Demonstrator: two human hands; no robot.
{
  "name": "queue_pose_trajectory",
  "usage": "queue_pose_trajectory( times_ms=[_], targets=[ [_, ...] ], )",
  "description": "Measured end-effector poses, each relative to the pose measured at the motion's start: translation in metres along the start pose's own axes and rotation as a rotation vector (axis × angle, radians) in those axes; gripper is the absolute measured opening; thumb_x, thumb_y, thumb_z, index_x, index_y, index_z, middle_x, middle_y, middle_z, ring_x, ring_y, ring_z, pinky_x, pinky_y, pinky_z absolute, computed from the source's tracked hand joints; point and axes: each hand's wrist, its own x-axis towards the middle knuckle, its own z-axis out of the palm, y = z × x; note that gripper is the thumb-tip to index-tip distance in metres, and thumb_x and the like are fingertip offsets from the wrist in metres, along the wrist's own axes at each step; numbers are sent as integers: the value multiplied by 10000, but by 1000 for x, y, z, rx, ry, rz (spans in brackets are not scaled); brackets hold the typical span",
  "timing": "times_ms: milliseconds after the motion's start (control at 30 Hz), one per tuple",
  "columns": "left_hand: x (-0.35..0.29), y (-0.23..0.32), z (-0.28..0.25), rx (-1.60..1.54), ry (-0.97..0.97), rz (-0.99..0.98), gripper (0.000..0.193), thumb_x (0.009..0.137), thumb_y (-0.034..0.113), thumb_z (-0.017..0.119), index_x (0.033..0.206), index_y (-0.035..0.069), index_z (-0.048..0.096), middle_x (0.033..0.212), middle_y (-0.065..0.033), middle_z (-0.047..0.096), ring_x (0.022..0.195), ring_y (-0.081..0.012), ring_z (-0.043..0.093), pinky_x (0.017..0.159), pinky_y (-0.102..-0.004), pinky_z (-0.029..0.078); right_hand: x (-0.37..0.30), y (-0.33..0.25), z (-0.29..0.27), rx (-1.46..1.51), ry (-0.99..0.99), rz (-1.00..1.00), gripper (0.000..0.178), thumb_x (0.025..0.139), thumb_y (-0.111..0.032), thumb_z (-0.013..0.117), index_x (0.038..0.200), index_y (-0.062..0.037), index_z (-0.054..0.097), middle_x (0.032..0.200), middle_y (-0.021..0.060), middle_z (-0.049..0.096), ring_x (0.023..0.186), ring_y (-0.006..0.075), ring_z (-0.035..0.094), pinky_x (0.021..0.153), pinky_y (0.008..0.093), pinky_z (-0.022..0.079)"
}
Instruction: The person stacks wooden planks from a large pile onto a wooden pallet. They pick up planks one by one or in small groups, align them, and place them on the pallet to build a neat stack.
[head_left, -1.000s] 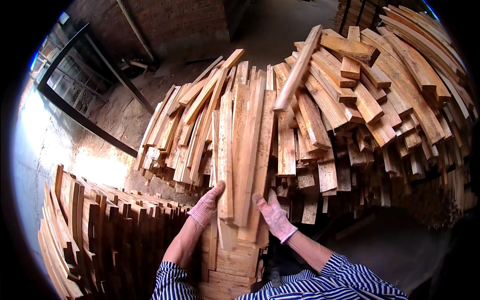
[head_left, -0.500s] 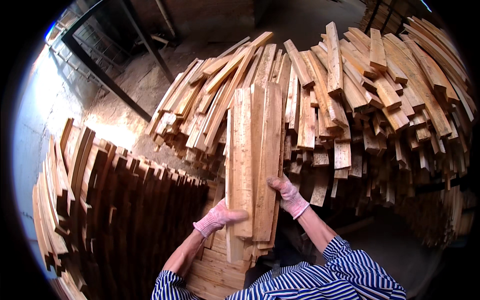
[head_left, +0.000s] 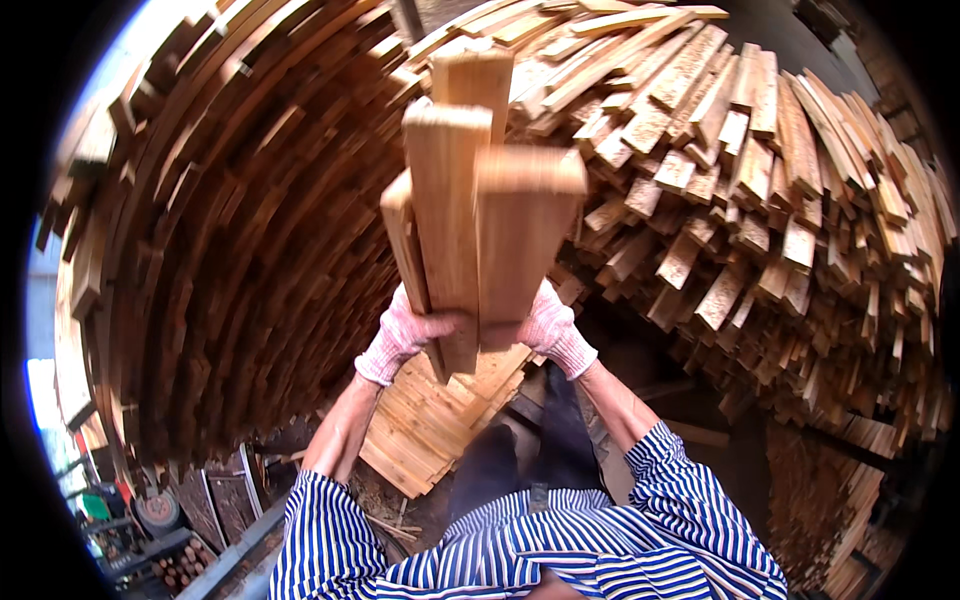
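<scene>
A small bundle of wooden boards (head_left: pixel 447 230) is gripped from both sides between my hands, tilted up so that its upper ends loom close to the view. My left hand (head_left: pixel 405 335), in a pinkish knitted glove, closes on the left side with its thumb across the front. On the right side my right hand (head_left: pixel 548 325), gloved alike, grips low on the bundle; its fingertips are partly hidden by the boards. Below the hands lies a flat, neatly laid stack of boards (head_left: pixel 425 425), close to my legs.
A tall wall of stacked boards (head_left: pixel 250 240) curves up at the left. To the right, a large loose pile of boards (head_left: pixel 720 205) has its ends jutting toward me. At the lower left are a wheel (head_left: pixel 157 510), a blue-grey metal beam (head_left: pixel 235 550) and cut round logs (head_left: pixel 185 565).
My view has swung left and down. The bundle has come nearer and tilted, its upper ends now facing me. Both hands still hold it, and the flat stack below shows more.
</scene>
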Motion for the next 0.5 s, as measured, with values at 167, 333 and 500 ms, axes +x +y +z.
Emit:
queue_pose_trajectory(
  times_ms=[167, 333, 500],
  targets=[
    [-57, -165, -72, 364, 57, 37, 801, 762, 289, 916, 1428, 63, 533, 1304, -98, 665, 1192, -214, 638, 1042, -399, 528, 12, 87, 69, 196, -410, 172, 1080, 659, -268, 940, 1542, -65, 352, 1508, 187, 447, 1392, 339, 463, 1183, 387, 413],
    [-39, -346, -75, -208, -90, 22, 830, 967, 535, 665, 1553, 44, 342, 1514, -148, 511, 1327, -287, 556, 1136, -432, 474, 39, 240, 125, 306, -503, 226, 1010, 734, -160, 887, 1569, -75, 324, 1548, 202, 420, 1440, 344, 422, 1230, 405, 352],
    [22, -388, -76, 570, 124, -80, 803, 948, 451, 703, 1543, 49, 342, 1486, -138, 520, 1275, -244, 583, 1100, -375, 506, 82, 351, 144, 269, -589, 135, 1073, 704, -167, 886, 1597, -118, 294, 1539, 225, 443, 1442, 359, 424, 1236, 403, 340]
  ],
)
